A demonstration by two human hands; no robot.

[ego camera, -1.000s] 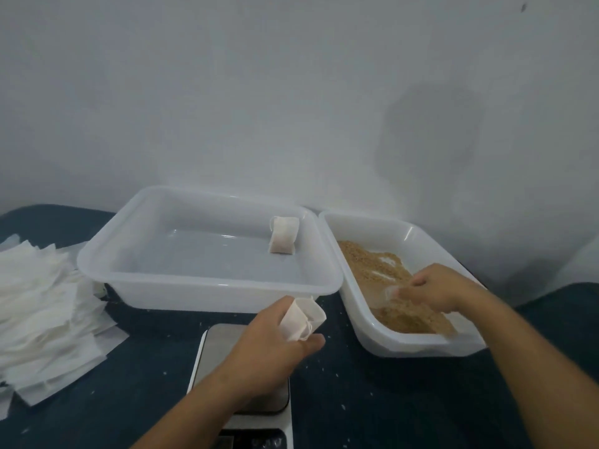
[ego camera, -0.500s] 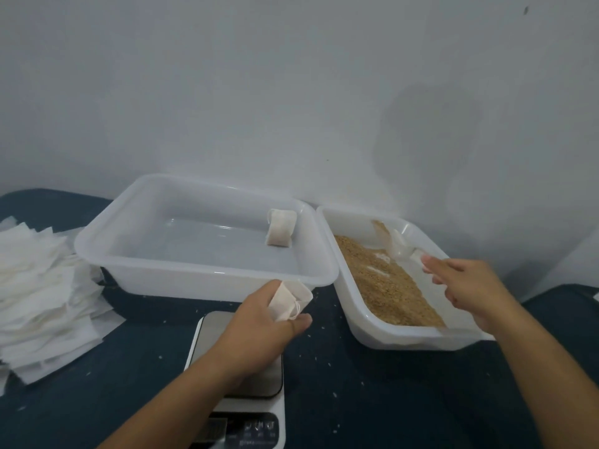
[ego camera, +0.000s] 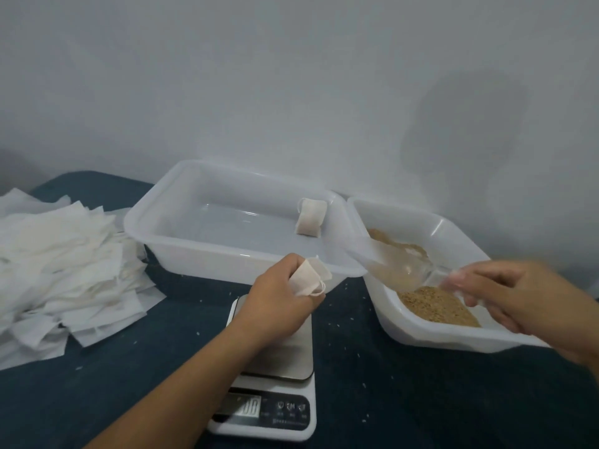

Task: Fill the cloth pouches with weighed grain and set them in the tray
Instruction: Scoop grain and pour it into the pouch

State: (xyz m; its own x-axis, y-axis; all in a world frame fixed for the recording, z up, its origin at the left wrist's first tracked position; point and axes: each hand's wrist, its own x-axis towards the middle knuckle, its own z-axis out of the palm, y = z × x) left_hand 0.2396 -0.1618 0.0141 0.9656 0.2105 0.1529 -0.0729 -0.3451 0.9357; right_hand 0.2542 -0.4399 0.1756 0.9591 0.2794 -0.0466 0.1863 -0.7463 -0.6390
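My left hand pinches a small white cloth pouch above the plate of a digital scale. My right hand, blurred, grips the handle of a clear plastic scoop. The scoop carries some grain and is lifted over the left side of the grain tub, pointing toward the pouch. Brown grain lies in that tub. One filled pouch leans in the far right corner of the white tray.
A heap of flat white empty pouches covers the left of the dark blue table. Stray grains dot the cloth around the scale. A plain white wall stands close behind the tray and tub.
My right hand lifted the scoop out of the grain and swung it left toward the pouch. My left hand kept the pouch over the scale. The camera shifted left.
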